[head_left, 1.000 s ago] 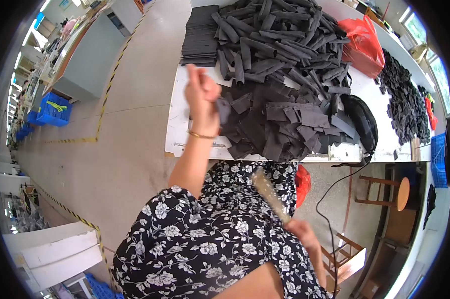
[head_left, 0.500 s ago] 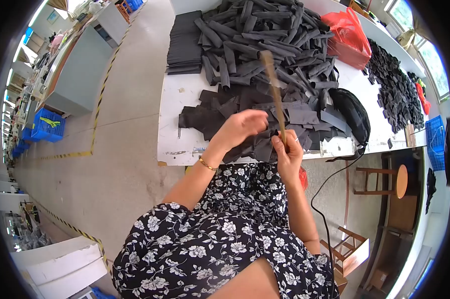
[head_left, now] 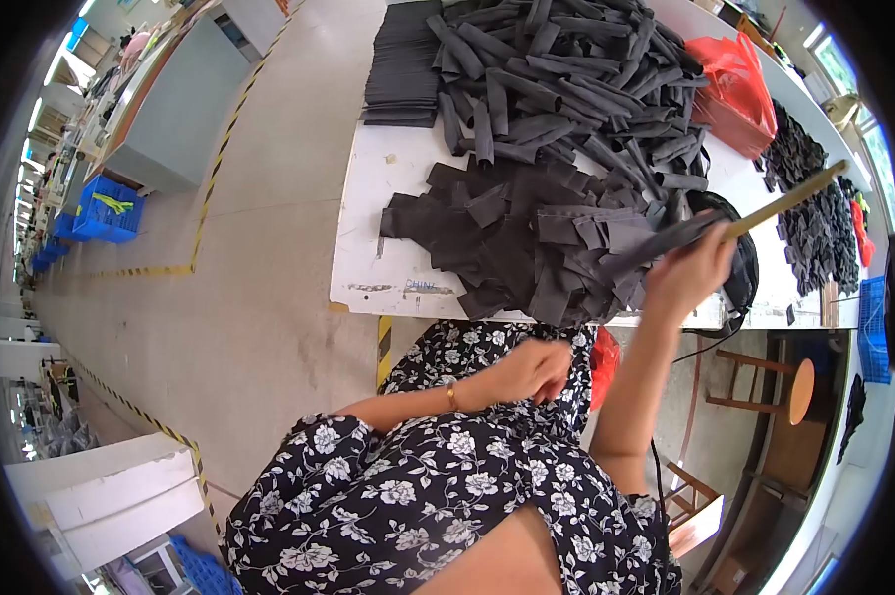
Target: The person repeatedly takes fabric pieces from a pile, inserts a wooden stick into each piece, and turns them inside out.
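Observation:
My right hand (head_left: pixel 687 273) is wrapped round a thin wooden stick (head_left: pixel 789 201), raised over the table's right part with the stick pointing up and right. A blurred dark grey fabric piece (head_left: pixel 656 246) reaches left from the same hand; whether it is gripped or lies on the stick I cannot tell. Below the table edge, in front of the floral dress, my left hand (head_left: pixel 539 371) has its fingers curled, and nothing shows in it. Flat dark fabric pieces (head_left: pixel 497 243) lie heaped on the white table (head_left: pixel 358 238) nearest me.
Behind them rises a pile of rolled dark fabric tubes (head_left: pixel 566 69), beside a neat dark stack (head_left: pixel 403 69). A red plastic bag (head_left: pixel 735 99) and a black object with a cable (head_left: pixel 743 268) stand to the right. Wooden stools (head_left: pixel 799 390) are under the table's right side.
My right hand has swung up and right, turning the stick from near upright to slanting right. My left hand has dropped from above the fabric to my lap. The view has shifted slightly.

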Tool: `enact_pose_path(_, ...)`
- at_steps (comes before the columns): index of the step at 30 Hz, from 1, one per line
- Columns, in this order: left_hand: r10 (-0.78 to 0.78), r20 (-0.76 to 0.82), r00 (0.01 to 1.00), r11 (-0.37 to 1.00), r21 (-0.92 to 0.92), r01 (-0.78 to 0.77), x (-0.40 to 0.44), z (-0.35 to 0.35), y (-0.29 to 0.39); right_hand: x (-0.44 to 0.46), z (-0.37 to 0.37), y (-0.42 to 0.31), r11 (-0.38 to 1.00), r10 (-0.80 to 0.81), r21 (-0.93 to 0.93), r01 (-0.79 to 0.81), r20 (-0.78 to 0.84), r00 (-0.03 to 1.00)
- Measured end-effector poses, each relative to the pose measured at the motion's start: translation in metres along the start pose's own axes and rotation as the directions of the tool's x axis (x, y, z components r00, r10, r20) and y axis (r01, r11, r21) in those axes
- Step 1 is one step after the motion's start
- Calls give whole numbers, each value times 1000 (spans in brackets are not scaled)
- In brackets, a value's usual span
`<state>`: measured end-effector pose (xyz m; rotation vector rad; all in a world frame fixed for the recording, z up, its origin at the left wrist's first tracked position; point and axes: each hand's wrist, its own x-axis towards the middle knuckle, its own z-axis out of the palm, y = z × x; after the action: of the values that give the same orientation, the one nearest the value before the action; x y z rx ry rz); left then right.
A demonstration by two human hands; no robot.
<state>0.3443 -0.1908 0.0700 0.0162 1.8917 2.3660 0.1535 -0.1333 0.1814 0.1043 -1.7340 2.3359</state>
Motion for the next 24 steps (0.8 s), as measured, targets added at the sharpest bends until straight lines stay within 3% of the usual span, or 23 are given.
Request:
enact_pose_path(1,-97,15,995,995,18,96,-11,2,-9,27,3,-8,999,-44,3,44,6,999)
enact_pose_path(2,-193,31,981,981,40,192,-17,-1,-13,58,9,-5,992,-54,120,43,86,995)
enact_pose_path(3,-64,-26,998,989,132,67,-17,-10,0,72,31,-15,980,-109,179,91,96,989)
enact_pose_path(4,-28,-137,990,985,165,51,-11,-21,9,95,44,-11,968,-196,191,164,163,967)
enact_pose_path(6,344,-272,899,839,518,-164,7,-51,24,138,74,-1,945,-251,275,176,269,930)
enact_pose_path(7,394,-319,862,736,672,-87,16,-61,35,154,85,9,960,-252,205,189,348,903)
enact_pose_path(10,529,-296,796,640,754,-145,39,-82,44,131,83,-7,993,-114,37,111,495,861)
enact_pose_path(12,621,-192,760,549,799,-247,62,-80,52,119,47,9,976,-163,-40,213,515,842)
enact_pose_path(13,662,-143,735,503,813,-294,74,-79,54,110,21,10,949,-153,-163,270,511,846)
enact_pose_path(19,603,104,791,283,899,-333,209,-46,46,73,-150,26,906,-69,-407,116,129,989)
enact_pose_path(22,565,75,822,120,978,-172,276,-36,9,53,-197,26,898,-7,-440,19,29,1000)
enact_pose_path(24,322,71,944,115,987,-114,298,-40,-8,48,-224,33,867,82,-496,-31,80,993)
